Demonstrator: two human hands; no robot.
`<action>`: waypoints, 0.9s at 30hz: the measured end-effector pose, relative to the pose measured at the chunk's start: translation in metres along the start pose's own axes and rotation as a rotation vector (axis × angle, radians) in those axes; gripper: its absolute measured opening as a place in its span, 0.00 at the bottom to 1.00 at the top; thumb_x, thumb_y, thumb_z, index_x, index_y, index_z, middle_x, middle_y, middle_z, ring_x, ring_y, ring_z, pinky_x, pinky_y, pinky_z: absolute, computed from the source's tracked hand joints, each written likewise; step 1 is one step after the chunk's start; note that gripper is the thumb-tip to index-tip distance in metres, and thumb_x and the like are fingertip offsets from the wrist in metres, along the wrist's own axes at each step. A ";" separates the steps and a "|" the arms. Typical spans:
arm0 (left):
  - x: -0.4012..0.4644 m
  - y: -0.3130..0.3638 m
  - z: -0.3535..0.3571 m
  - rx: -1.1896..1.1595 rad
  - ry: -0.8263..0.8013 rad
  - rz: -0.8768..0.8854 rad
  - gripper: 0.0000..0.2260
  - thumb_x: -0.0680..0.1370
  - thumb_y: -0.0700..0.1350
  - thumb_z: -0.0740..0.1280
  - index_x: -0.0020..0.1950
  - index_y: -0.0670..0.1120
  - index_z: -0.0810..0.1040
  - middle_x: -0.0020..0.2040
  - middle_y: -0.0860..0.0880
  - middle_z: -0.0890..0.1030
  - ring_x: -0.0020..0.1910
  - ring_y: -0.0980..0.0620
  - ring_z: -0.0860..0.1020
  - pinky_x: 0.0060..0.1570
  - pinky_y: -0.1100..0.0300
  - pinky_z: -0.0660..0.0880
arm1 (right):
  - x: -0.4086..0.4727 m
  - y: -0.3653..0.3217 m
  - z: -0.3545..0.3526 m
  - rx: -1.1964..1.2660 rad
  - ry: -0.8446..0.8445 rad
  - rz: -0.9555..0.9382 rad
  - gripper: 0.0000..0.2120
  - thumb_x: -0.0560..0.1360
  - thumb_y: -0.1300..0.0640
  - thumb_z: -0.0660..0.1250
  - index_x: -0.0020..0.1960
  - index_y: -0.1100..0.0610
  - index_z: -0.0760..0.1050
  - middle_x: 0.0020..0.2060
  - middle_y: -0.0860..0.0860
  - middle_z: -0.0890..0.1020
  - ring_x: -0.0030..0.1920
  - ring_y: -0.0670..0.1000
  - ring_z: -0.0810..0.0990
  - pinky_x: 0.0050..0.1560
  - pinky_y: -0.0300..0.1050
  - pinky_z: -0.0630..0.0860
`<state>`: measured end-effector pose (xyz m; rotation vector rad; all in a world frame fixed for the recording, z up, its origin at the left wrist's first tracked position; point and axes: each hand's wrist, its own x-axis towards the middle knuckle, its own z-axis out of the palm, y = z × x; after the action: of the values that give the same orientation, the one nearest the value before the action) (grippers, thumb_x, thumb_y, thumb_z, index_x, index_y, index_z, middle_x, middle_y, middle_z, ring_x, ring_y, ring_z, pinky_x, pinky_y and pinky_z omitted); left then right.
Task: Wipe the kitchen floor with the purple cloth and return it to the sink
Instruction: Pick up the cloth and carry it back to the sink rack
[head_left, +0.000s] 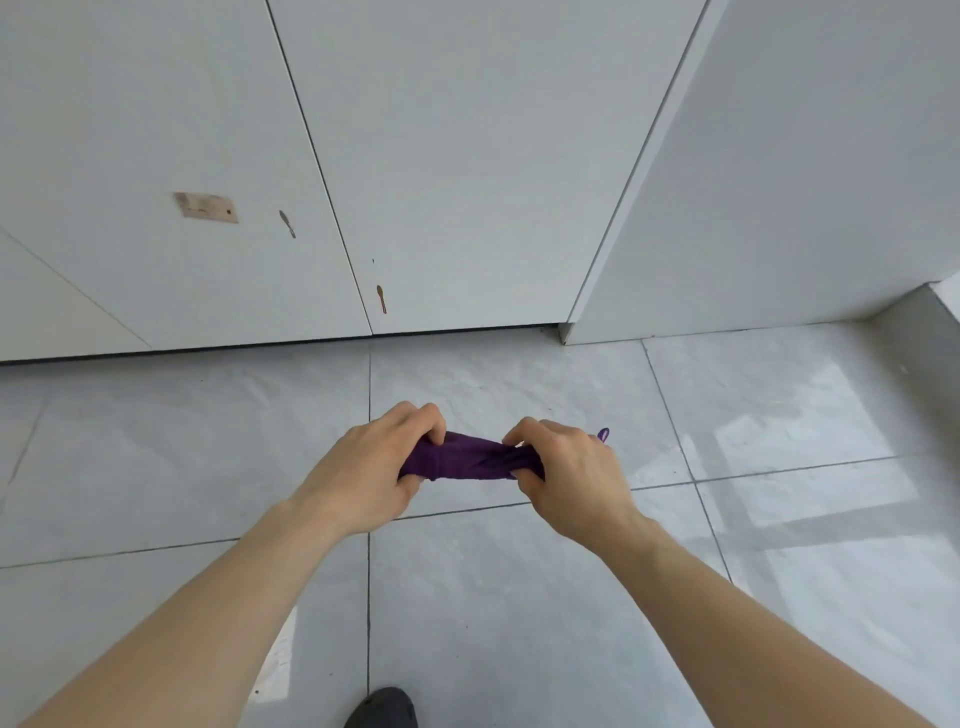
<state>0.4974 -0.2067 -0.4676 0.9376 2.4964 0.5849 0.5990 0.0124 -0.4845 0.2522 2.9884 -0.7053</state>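
Bunched purple fabric cloth (470, 460) stretched level above the pale grey tiled floor (519, 597), just below frame centre. Left hand (371, 467) clenched on its nine o'clock end, right hand (569, 475) clenched on its three o'clock end, small loop poking out past the knuckles. White cabinet doors (208, 130) at twelve o'clock. Dark shoe (382, 709) at six o'clock.

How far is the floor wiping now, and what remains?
Done: uncertain; the floor shows no clear wiping trace. In hand: both hands, left hand and right hand, grip the bunched purple cloth above the tiles. Left: returning it to the sink, not in view.
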 end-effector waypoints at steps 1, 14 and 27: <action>-0.005 0.012 -0.020 -0.003 0.000 -0.009 0.20 0.74 0.38 0.69 0.53 0.60 0.67 0.49 0.61 0.72 0.39 0.53 0.76 0.41 0.55 0.74 | -0.003 -0.012 -0.021 -0.004 0.004 0.008 0.13 0.74 0.59 0.68 0.57 0.48 0.75 0.46 0.45 0.83 0.43 0.55 0.81 0.37 0.49 0.73; -0.108 0.221 -0.336 -0.040 0.064 -0.077 0.20 0.73 0.37 0.70 0.51 0.60 0.67 0.51 0.61 0.74 0.45 0.55 0.77 0.41 0.63 0.71 | -0.056 -0.182 -0.376 0.001 0.067 0.084 0.07 0.75 0.56 0.70 0.51 0.49 0.75 0.44 0.44 0.83 0.43 0.53 0.79 0.36 0.45 0.66; -0.171 0.384 -0.573 -0.008 0.283 -0.002 0.21 0.72 0.40 0.73 0.51 0.62 0.67 0.52 0.61 0.76 0.49 0.55 0.78 0.49 0.55 0.78 | -0.084 -0.301 -0.650 -0.031 0.278 -0.011 0.06 0.75 0.54 0.71 0.51 0.48 0.77 0.45 0.42 0.83 0.41 0.48 0.75 0.40 0.43 0.72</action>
<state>0.5232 -0.1978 0.2425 0.9027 2.7398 0.7733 0.6159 0.0265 0.2367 0.3603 3.2620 -0.6754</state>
